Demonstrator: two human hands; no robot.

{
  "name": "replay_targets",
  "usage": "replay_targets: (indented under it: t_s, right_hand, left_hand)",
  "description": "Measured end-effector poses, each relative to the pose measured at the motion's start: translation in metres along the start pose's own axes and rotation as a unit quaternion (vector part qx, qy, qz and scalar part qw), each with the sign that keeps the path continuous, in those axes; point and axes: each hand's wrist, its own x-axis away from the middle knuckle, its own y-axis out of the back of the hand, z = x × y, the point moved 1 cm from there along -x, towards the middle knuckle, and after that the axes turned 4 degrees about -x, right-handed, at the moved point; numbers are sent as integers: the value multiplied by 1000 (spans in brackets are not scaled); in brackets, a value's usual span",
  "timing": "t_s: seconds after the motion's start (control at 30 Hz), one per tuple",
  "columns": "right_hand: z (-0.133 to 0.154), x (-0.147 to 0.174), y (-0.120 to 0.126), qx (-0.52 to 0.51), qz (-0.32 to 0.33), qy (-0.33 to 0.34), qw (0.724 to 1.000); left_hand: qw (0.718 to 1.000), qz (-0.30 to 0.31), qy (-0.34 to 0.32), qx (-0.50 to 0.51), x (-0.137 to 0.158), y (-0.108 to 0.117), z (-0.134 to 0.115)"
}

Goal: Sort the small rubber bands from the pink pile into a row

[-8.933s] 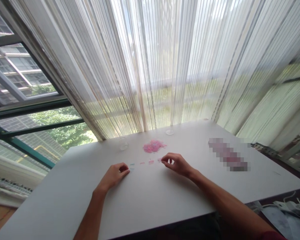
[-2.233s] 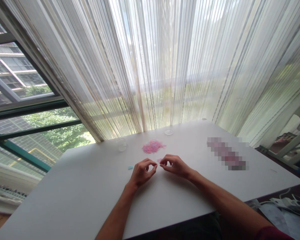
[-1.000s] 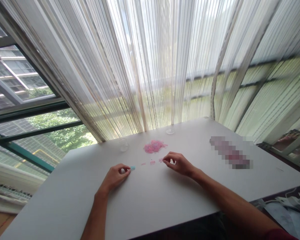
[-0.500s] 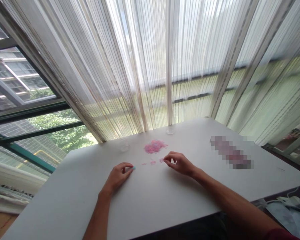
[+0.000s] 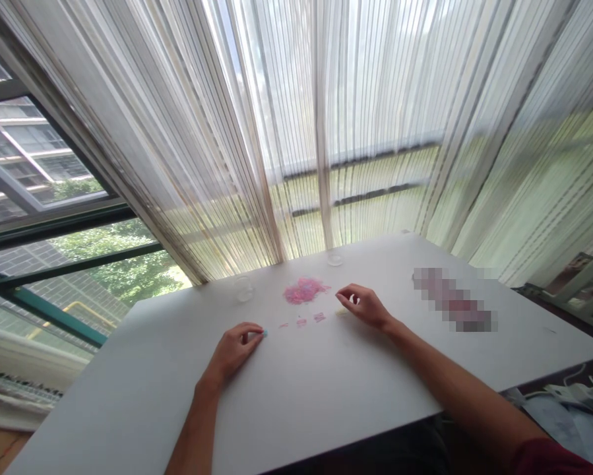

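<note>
My left hand [image 5: 237, 344] rests on the white table with thumb and forefinger pinched around a small light-blue piece [image 5: 265, 333]. Past its fingertips lies a short row of small pink pieces [image 5: 301, 322], flat and thin, their kind too small to tell. My right hand [image 5: 365, 305] is closed in a pinch at the right end of this row; whatever is between its fingertips cannot be made out. Just under those fingertips a faint yellowish piece [image 5: 342, 314] lies on the table. Behind the row is a loose pink heap [image 5: 305, 290] of similar-looking bits.
Toward the back of the white table [image 5: 276, 409] stand a clear round container [image 5: 244, 290] and a clear shallow dish or lid [image 5: 334, 260]. A blurred-out reddish object [image 5: 452, 300] lies at right. Sheer curtains [image 5: 296, 132] hang along the far edge; white cables [image 5: 580, 389] lie lower right.
My right hand has moved slightly right and away from me, off the rightmost pink piece, uncovering it and the yellowish piece. My left hand keeps its pinch in place.
</note>
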Motion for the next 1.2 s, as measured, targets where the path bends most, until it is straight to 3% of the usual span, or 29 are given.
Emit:
replay_targets:
  t_s: [0.23,0.4,0.83,1.0,1.1,1.2]
  right_hand:
    - [-19,-8,2,11,-36,-84,996]
    - [-20,-8,0,9,-25,-118,993]
    - [-18,-8,0,17,-9,-123,992]
    - [-19,-8,-1,17,-11,-115,993]
    - [-20,-8,-2,11,-12,-113,993]
    - [-21,-8,-3,6,-15,-112,994]
  left_hand:
    - [1000,10,8,3,0,-1,3]
    - [1000,11,12,8,0,0,-1]
    - [1000,-14,4,-11,0,2,-2]
    - [997,-76,1,-4,-2,1,2]
    - [994,-105,1,5,-6,2,-6]
    - [997,-63,-45,-1,-20,5,-29]
